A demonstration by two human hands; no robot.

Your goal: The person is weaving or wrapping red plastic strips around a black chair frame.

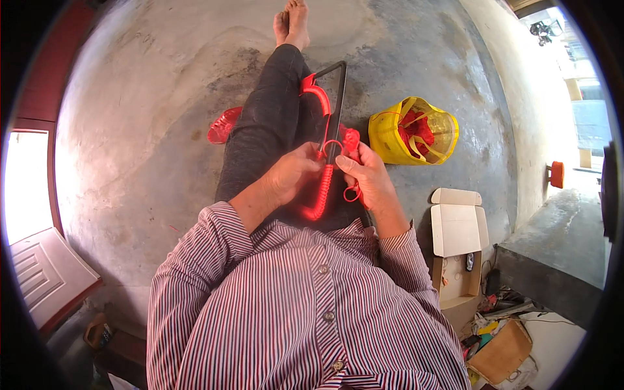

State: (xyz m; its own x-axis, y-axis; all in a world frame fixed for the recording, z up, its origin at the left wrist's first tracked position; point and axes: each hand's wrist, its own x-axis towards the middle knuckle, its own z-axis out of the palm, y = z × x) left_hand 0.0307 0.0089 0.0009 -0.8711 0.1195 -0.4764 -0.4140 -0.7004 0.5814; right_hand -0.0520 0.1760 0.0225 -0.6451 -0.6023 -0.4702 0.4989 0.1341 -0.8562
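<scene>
A black bent frame (342,88) lies over my lap, with red cord (324,195) wound in tight coils along parts of it. My left hand (294,172) is closed on the frame's side near the top of the lower coils. A red strand loops over the bar between my hands. My right hand (365,172) is closed around a small bundle of red cord (351,140), its thumb close to the bar. A loose loop hangs below those fingers. What my left fingertips pinch is partly hidden.
A yellow bag (383,140) holding red cord stands on the concrete floor to the right. Below it lies an opened cardboard box (459,231), near a concrete ledge (552,240) and clutter. A red shoe (224,125) rests left of my legs.
</scene>
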